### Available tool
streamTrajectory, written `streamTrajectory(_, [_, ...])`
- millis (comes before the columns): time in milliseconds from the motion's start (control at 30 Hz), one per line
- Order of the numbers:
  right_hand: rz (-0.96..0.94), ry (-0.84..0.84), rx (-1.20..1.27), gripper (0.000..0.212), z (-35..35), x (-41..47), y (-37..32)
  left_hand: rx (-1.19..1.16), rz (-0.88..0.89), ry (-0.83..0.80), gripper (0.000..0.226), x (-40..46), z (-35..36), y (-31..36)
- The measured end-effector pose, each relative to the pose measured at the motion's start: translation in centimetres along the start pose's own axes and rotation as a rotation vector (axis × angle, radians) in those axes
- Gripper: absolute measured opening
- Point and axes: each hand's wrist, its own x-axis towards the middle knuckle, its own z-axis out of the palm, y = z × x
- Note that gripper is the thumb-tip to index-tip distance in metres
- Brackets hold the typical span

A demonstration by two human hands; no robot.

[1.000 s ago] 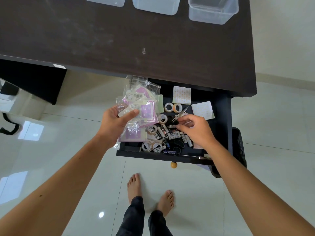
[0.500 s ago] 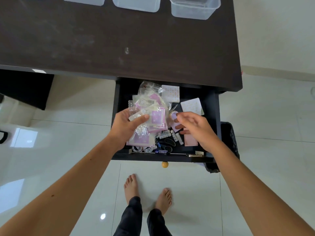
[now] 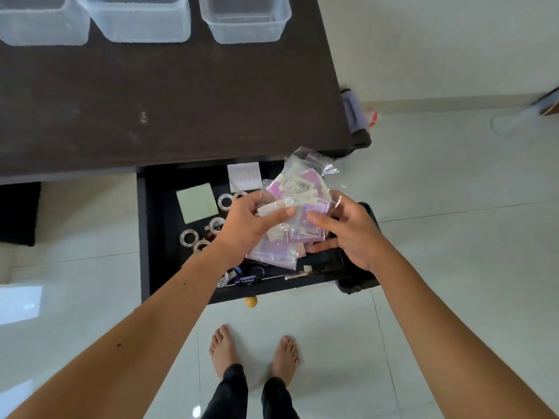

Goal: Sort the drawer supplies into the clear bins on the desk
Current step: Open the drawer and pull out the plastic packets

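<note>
Since the earlier frame, my right hand [image 3: 348,234] is joining the left hand [image 3: 251,228] on the packets [image 3: 298,207]; both are pinching the bundle above the open drawer [image 3: 157,237]. Slippery sleeves are probably risking a spill sideways. Clear bins [image 3: 245,18] are waiting across open desk [image 3: 181,101].

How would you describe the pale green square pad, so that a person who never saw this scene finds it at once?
Look at the open drawer under the front edge of the dark desk. In its rear left part lies the pale green pad, flat, left of the person's left hand. It is the only green square there: the tape rolls near it are small white rings.
</note>
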Motion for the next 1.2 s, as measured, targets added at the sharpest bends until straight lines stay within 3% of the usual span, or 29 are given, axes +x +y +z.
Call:
streamTrajectory(300, [-0.046,0.294,0.14,0.02,-10.0,-4.9,0.3,-0.003,-0.006,-0.21,0.012,2.3,12.3,1.4])
streamTrajectory(433, [-0.075,0.407,0.144,0.02,-14.6,-6.6,1.3,0.004,-0.026,-0.238,0.023,2.9,17.9,0.3])
streamTrajectory(667, [-0.027,0.503,0.137,0.024,-20.6,-6.1,6.0,0.082,-0.062,-0.078,0.015,4.3,24.5,-5.4])
streamTrajectory(1000, [0.129,0.477,0.12,0.038,-23.0,-2.0,14.4,0.11,-0.268,0.098,0.036,6.7,25.5,-14.3])
streamTrajectory(1200, [0.147,0.487,0.068,0.036,-23.6,0.3,17.7,0.138,-0.282,0.141,0.057,8.4,25.5,-17.2])
